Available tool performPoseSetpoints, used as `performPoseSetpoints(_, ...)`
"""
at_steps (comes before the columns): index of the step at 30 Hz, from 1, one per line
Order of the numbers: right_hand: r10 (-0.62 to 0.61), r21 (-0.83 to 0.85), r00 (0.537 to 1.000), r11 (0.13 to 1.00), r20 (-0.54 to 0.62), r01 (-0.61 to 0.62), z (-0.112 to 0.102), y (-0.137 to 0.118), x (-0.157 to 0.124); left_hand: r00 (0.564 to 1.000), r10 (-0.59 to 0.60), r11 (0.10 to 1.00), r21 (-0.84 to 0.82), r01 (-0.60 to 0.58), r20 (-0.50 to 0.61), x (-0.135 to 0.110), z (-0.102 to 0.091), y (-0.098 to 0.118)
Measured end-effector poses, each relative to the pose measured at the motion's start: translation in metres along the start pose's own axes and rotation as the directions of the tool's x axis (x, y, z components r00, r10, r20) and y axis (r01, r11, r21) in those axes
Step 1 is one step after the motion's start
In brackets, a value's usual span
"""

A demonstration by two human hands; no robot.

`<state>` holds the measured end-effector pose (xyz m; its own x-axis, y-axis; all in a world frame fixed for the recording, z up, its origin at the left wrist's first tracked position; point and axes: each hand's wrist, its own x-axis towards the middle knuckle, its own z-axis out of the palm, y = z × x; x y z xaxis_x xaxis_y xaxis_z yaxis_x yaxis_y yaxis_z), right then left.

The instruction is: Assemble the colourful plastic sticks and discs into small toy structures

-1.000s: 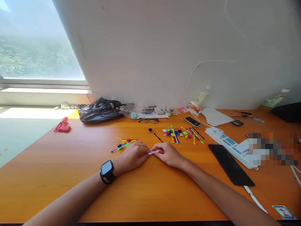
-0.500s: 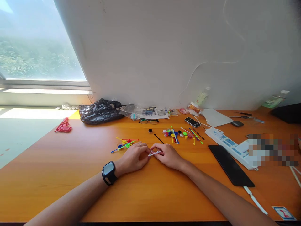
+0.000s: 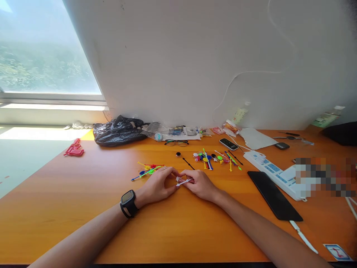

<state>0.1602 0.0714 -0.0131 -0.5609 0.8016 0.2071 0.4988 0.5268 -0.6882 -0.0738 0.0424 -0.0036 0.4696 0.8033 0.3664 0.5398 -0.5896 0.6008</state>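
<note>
On the desk (image 3: 83,193), starting at your left, one red plastic piece (image 3: 74,148) lies well apart from the work, and one black bag (image 3: 118,130) sits by the wall. Just left of your hands is the small cluster (image 3: 147,170): four coloured sticks as far as I can count, with a few discs among them. That looks like the finished share.

Your left hand (image 3: 157,184) and right hand (image 3: 200,183) meet at the middle of the desk. The fingertips of both are pinched onto one white stick (image 3: 184,181), held just above the wood. This is the piece you have in hand.

Beyond them lie one black disc (image 3: 178,154) and one black stick (image 3: 187,163). To the right, the loose pile (image 3: 214,159) is too tangled to count and clearly larger than the cluster, so I judge most of the work is left.
</note>
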Motion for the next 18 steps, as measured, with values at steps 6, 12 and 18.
performPoseSetpoints(6, -0.035, 0.016, 0.999, 0.999, -0.008, 0.035, 0.003, 0.004, 0.000, 1.000, 0.008, 1.000, 0.018, -0.009, 0.015, 0.002, 0.000, 0.000)
performPoseSetpoints(12, -0.039, 0.006, 0.999, 0.999, -0.008, 0.039, 0.004, 0.001, -0.001, 0.999, 0.037, 0.999, 0.007, -0.037, 0.035, 0.005, 0.001, -0.002)
performPoseSetpoints(18, -0.018, 0.096, 0.997, 0.995, -0.069, 0.025, -0.002, -0.009, -0.003, 1.000, -0.013, 1.000, -0.018, 0.014, 0.016, 0.003, 0.002, -0.001)
